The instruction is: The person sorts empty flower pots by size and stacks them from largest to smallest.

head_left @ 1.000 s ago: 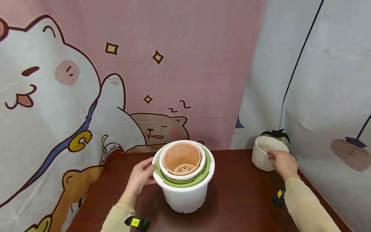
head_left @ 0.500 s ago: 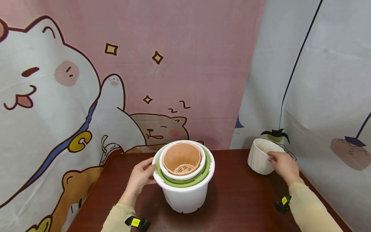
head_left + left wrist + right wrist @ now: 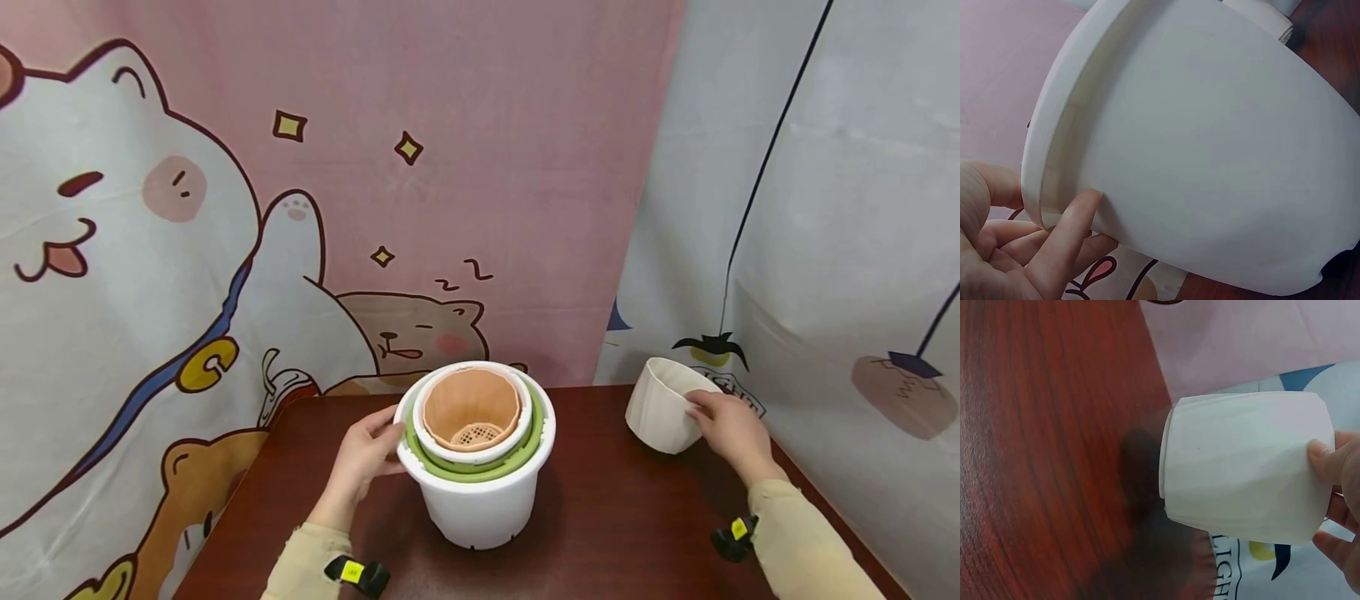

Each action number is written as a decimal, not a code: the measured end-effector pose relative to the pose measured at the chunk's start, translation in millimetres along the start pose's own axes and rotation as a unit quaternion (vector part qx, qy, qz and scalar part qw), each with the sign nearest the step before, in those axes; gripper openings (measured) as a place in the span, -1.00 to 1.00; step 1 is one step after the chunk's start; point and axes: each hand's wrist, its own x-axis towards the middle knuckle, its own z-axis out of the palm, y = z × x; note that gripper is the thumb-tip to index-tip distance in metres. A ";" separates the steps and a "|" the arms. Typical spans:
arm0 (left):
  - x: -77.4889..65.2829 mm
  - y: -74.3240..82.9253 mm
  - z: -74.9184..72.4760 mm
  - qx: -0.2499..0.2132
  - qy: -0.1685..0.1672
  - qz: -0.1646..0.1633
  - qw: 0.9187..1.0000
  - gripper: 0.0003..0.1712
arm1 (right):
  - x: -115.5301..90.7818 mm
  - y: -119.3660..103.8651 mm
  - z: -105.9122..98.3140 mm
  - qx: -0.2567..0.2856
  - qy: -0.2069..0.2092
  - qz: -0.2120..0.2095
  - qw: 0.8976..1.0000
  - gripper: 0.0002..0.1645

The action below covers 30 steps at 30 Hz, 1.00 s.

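Observation:
A large white flowerpot stands upright on the table in the head view. Nested in it are a green pot, a smaller white pot and, innermost, an orange pot with a perforated bottom. My left hand holds the large pot's left rim; in the left wrist view its fingers press below the rim. To the right, my right hand pinches the rim of a separate small white flowerpot with faceted sides. That pot tilts, and its bottom faces the table in the right wrist view.
The dark red wooden table ends at a pink cartoon-printed cloth behind. A white cloth hangs close along the right edge. Each wrist wears a black camera.
My right hand has tipped the small white flowerpot and brought it a little to the left, away from the right-hand cloth. My left hand and the nested pots have stayed in place.

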 end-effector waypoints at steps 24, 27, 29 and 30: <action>-0.6 0.1 0.6 0.000 0.002 0.003 1.000 -0.52 | 10.4 -58.2 -29.0 0.047 0.095 -0.061 0.992 -0.72; -1.0 0.1 0.6 0.002 0.002 0.003 1.000 -0.52 | 12.3 -68.9 -33.8 0.052 0.112 -0.079 0.989 -0.72; -1.2 -0.1 0.4 0.003 0.003 0.004 1.000 -0.52 | 13.4 -75.7 -36.5 0.056 0.125 -0.096 0.986 -0.72; -1.3 -0.2 0.3 0.004 0.003 0.004 1.000 -0.52 | 13.8 -78.9 -37.9 0.058 0.133 -0.103 0.984 -0.72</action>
